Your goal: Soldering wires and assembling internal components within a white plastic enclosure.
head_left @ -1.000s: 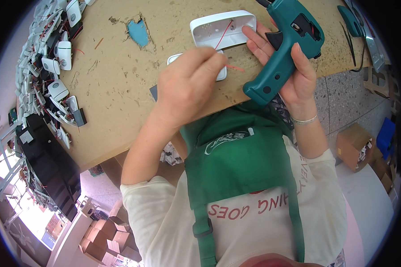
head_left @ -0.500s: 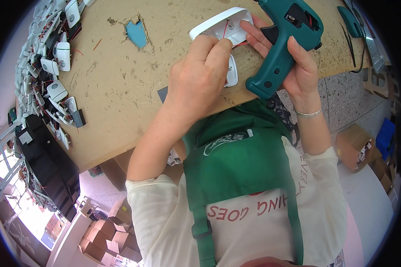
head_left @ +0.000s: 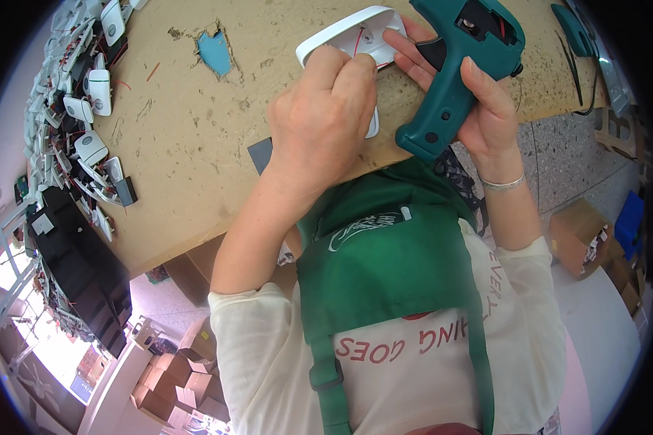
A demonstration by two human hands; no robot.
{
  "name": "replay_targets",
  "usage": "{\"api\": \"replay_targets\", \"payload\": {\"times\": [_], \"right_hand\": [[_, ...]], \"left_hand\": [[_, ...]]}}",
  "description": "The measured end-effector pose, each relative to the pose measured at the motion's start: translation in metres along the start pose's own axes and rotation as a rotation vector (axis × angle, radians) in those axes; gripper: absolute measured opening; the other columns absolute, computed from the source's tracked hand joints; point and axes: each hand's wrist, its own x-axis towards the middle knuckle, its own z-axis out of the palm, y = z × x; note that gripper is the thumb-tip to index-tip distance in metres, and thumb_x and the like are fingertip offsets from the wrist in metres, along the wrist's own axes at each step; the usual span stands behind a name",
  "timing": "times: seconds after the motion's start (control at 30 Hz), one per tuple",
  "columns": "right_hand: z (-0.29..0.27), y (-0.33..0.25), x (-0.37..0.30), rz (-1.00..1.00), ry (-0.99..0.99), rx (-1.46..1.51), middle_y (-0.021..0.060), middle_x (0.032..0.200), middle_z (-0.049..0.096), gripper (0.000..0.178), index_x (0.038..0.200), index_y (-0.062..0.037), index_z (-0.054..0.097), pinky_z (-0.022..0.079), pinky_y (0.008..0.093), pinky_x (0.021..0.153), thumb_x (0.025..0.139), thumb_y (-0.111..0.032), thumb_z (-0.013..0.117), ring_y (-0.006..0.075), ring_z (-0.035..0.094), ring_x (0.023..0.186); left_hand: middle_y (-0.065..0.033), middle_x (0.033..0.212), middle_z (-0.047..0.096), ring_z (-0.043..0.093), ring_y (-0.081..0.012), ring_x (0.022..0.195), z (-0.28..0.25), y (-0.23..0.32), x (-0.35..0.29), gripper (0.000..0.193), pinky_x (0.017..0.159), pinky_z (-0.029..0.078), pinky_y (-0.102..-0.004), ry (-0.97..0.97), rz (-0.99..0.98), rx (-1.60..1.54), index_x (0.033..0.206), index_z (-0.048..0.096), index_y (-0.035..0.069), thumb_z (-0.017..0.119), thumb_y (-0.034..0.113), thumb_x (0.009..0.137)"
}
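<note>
A white plastic housing (head_left: 331, 32), hollow side toward me, is tilted up at the table's far middle. A thin red wire (head_left: 358, 42) runs inside it. My left hand (head_left: 319, 119) is closed in a pinch at the housing's near rim, its fingertips hidden. My right hand (head_left: 490, 119) holds a teal pistol-grip glue gun (head_left: 446, 98) with a black trigger, the thumb lying along the handle. Fingers of that hand reach past the trigger and touch the housing's right end. A second white part (head_left: 373, 125) lies on the table, mostly covered by my left hand.
Several white housings with wires (head_left: 100, 90) crowd the table's left edge. A hole (head_left: 215, 54) in the brown tabletop (head_left: 189, 145) shows blue. A dark flat piece (head_left: 260, 155) lies near the front edge. Tweezers (head_left: 569, 69) and another teal tool (head_left: 569, 29) are at far right.
The housing and both hands have shifted slightly left and away from me. The glue gun has moved a little left too. My left hand now covers more of the second white part.
</note>
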Motion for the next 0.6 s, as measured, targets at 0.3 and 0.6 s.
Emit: {"api": "replay_targets", "payload": {"times": [0.3,0.6], "right_hand": [[0.014,-0.01,-0.005,0.038,0.067,0.031,0.0231,0.142,0.037,0.062,0.139,0.0015,0.032,0.041,0.0463,0.101,0.089,-0.024,0.059,0.037,0.043,0.126],[-0.021,-0.037,-0.047,-0.095,-0.041,-0.361,0.0284,0.136,0.041,0.075,0.139,0.007,0.029,0.049,0.0299,0.068,0.084,-0.029,0.066,0.0191,0.058,0.085]], "left_hand": [[-0.0078,0.096,0.06,0.056,-0.0258,0.082,-0.008,0.002,0.012,0.015,0.067,0.044,-0.0359,0.167,0.145,0.155,0.082,0.07,0.01,0.076,0.009,0.068],[-0.0161,0.103,0.06,0.057,-0.0329,0.09,0.052,-0.037,0.019,0.013,0.079,0.044,-0.0401,0.576,0.377,-0.513,0.079,0.065,0.001,0.068,-0.001,0.067]]}}
